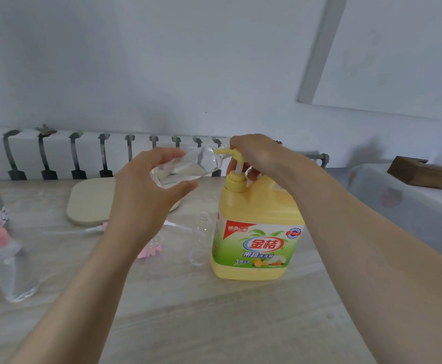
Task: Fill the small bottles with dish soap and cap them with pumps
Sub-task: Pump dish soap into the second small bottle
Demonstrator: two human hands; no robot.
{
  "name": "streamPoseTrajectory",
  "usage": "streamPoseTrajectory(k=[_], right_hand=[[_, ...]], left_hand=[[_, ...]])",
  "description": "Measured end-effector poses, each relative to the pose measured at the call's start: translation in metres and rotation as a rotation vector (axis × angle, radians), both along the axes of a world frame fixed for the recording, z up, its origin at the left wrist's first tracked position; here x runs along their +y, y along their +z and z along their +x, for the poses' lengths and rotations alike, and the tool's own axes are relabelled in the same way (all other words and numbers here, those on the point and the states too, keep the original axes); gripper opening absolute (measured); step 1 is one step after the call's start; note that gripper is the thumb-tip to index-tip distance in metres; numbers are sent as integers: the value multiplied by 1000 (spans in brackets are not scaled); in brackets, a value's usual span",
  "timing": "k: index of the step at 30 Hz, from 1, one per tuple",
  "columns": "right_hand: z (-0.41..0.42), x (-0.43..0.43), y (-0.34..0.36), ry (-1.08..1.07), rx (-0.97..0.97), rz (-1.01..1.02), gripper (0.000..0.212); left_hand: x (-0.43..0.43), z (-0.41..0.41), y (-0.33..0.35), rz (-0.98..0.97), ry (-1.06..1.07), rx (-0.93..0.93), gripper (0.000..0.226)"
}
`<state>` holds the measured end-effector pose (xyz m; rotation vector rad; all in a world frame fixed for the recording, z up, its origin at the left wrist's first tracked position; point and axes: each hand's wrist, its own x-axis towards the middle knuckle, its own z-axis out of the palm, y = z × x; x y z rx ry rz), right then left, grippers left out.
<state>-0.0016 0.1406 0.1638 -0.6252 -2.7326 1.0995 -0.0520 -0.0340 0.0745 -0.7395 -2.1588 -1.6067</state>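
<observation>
bare forearms [83,271] (both), left hand [146,190], right hand [256,156]

Four small clear bottles: one tilted bottle [185,166] between the left fingers [167,152], an open bottle [201,237] and a second open bottle [155,256] below them, one capped bottle [7,269] far to their left. One yellow jug [254,245], its pump head gripped by the right fingers [241,143]. At least two loose pumps [149,251], partly hidden.

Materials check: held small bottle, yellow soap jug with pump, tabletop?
Small bottle: clear glossy plastic, likely; the background shows through it. Soap jug and pump: opaque yellow plastic, smooth, with a printed label on the jug. Tabletop: pale wood-grain look, matte; could be laminate rather than solid wood.
</observation>
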Motion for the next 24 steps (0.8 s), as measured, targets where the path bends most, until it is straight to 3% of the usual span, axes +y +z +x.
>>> streamPoseTrajectory(k=[10,16,19,24], right_hand=[[-2,0,0,-6,-36,78,30],[5,10,8,85,-59,-96,55],[1,10,14,102,-136,-84,73],[-8,5,9,54,-124,-4,71]], left_hand=[[-2,3,-1,-49,0,9,43],[-4,4,3,-37,-32,16,42],[-5,4,3,-28,-44,11,42],[-4,5,3,-24,-42,6,42]])
